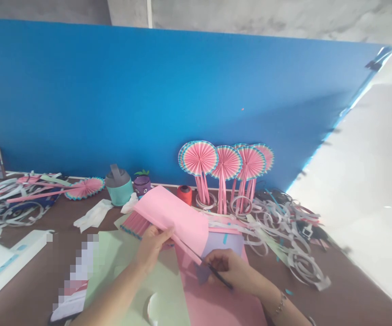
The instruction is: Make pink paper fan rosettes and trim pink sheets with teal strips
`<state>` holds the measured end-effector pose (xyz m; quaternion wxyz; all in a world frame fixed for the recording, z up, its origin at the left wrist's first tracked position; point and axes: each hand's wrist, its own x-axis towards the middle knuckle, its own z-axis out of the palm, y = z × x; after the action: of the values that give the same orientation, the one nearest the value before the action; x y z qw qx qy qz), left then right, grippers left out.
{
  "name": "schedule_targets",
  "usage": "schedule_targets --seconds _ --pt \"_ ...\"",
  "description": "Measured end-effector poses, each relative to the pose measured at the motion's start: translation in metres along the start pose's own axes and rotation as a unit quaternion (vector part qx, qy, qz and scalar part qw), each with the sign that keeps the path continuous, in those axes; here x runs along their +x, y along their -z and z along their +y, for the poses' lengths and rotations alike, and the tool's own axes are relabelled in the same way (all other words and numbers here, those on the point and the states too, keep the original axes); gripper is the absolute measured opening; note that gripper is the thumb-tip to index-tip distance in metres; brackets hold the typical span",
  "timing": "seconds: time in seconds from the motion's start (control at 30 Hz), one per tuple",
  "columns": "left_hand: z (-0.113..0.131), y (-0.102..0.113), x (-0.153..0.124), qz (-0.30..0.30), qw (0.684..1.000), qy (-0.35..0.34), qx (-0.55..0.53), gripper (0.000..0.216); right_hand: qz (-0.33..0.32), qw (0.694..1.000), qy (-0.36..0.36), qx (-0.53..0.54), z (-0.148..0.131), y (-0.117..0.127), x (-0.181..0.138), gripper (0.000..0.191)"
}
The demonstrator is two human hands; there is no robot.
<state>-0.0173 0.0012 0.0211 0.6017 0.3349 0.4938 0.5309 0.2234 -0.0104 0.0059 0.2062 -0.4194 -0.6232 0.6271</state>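
Observation:
My left hand (153, 246) is closed on a pleated pink paper fan piece (171, 217), holding it just above the table. My right hand (231, 269) is closed round a thin dark tool (212, 269), whose tip meets the lower edge of the pink paper. Under my hands lie a light green sheet (131, 271) and a pink sheet (212, 303).
Several finished pink fans on sticks (226, 167) lean against the blue board (114, 99). Nearby stand a teal cup (119, 185), a purple pot (142, 184) and a red thread spool (184, 194). White paper strips (284, 226) litter the right; another fan (83, 188) lies at left.

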Motion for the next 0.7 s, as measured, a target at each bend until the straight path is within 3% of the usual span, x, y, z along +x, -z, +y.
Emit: schedule_targets --seconds 0.7 --pt "-0.0024 -0.0046 -0.0030 -0.020 0.999 -0.021 -0.030 0.043 0.011 1.000 0.014 -0.012 -0.0007 -0.0040 0.0008 0.023"
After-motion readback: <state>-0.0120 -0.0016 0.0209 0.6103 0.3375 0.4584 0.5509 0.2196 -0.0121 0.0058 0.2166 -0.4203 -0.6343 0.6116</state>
